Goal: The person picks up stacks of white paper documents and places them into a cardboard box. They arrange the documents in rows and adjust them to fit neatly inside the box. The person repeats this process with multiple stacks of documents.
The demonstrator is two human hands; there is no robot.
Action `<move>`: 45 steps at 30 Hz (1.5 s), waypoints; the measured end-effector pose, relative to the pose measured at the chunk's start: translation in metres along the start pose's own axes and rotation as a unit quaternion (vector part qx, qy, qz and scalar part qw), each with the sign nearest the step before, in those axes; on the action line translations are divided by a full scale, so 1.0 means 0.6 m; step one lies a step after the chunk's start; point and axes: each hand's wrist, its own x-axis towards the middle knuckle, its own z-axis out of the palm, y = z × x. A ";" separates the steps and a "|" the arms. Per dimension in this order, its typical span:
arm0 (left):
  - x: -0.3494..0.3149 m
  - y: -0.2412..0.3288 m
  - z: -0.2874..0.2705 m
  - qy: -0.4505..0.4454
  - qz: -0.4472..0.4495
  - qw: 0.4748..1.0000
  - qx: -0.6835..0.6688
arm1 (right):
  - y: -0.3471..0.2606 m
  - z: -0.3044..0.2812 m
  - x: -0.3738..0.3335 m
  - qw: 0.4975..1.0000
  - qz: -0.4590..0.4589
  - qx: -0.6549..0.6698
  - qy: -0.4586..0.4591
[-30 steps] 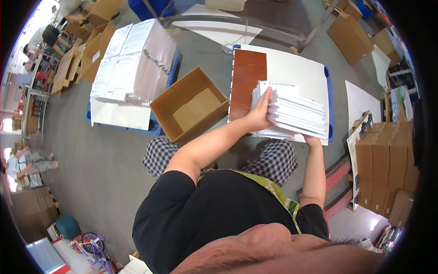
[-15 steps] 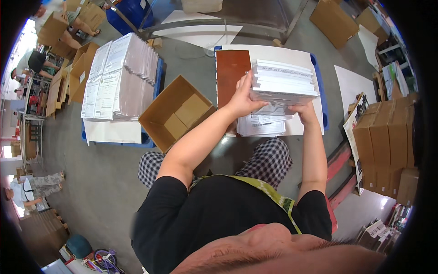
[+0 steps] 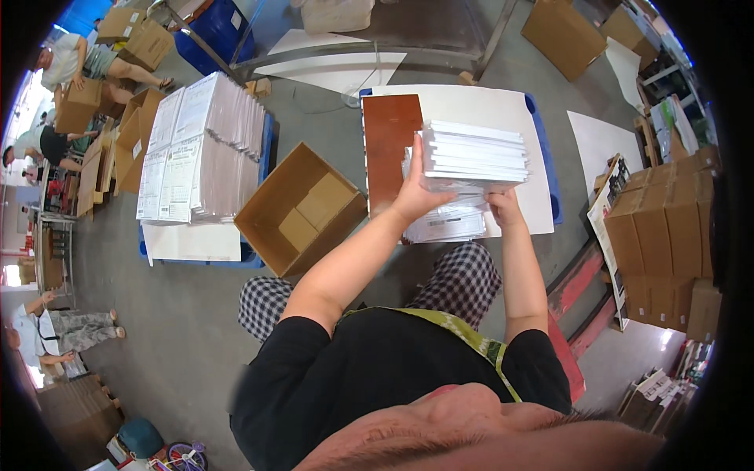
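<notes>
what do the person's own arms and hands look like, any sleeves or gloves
Short, plain black fabric sleeves cover the upper arms; both forearms are bare. The left hand and right hand are ungloved, with no watch or bracelet visible on either wrist.

Left arm (image 3: 355, 250) angles forward-right, bent; left hand (image 3: 415, 196) clamps with fingers (image 3: 417, 151) pointing forward, thumb (image 3: 441, 198) inward. Right arm (image 3: 524, 271) runs nearly straight ahead, right hand (image 3: 505, 206) curled and gripping. 2 hands, apart, about level.

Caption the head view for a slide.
Left hand and right hand hold a white stack; an open carton stands to the left.
</notes>
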 end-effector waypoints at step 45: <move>0.009 -0.049 -0.035 -0.059 0.081 0.955 0.278 | -0.016 0.018 -0.030 0.955 0.000 -0.296 -0.029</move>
